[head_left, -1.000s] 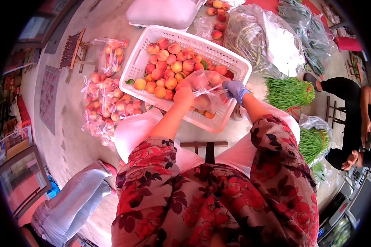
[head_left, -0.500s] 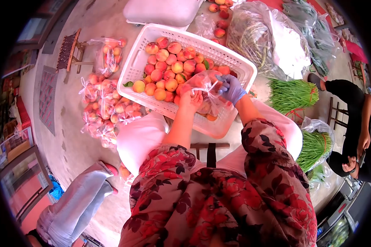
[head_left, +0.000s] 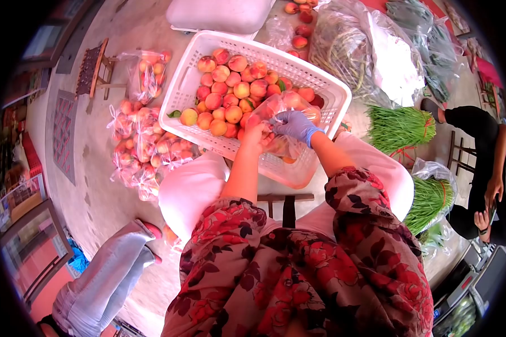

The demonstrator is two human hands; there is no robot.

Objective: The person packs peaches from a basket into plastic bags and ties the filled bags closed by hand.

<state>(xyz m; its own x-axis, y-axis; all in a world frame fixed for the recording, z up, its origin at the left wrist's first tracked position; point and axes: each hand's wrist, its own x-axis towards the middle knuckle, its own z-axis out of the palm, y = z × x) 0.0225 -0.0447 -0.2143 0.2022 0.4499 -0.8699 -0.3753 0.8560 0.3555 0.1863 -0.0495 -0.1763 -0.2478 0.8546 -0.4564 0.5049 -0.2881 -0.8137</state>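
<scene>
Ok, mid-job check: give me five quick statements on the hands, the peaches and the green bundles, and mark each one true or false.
1. The right hand is gloved and is at a clear plastic bag. True.
2. The left hand is gloved too. False: it is bare.
3. Loose peaches lie in the white basket. True.
4. The green bundles lie inside the white basket. False: they are outside it, to its right.
5. Filled bags of peaches sit to the left of the white basket. True.
</scene>
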